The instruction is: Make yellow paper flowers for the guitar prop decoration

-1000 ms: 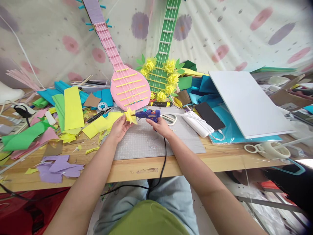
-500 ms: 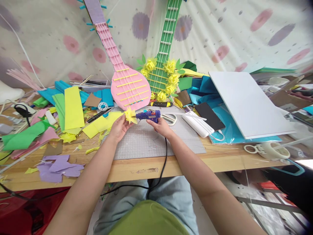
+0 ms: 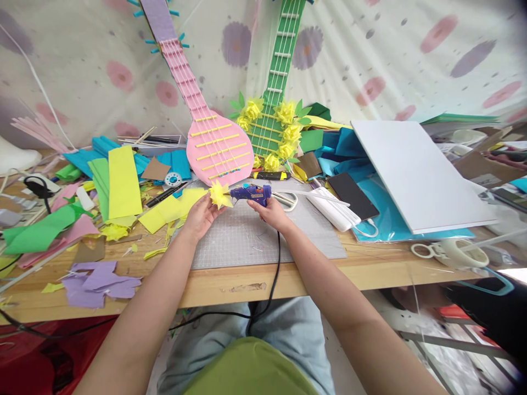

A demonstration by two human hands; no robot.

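Note:
My left hand (image 3: 200,215) is closed on a small yellow paper flower (image 3: 219,194), held just above the grey cutting mat (image 3: 263,237). My right hand (image 3: 272,212) grips a blue glue gun (image 3: 251,193) whose nozzle points left and meets the flower. The gun's black cord (image 3: 276,263) runs down over the table edge to my lap. Behind stand a pink paper guitar (image 3: 214,145) and a green paper guitar (image 3: 274,118) ringed with yellow flowers.
Coloured paper strips and scraps (image 3: 119,184) cover the left of the wooden table (image 3: 230,285). Scissors (image 3: 286,200), a white pouch (image 3: 333,207), a dark phone (image 3: 353,195) and a white board (image 3: 415,170) lie to the right. Tape rolls (image 3: 457,253) sit at the right edge.
Almost nothing has moved; the glue gun's nozzle stays against the yellow flower, with only a slight shift of both hands.

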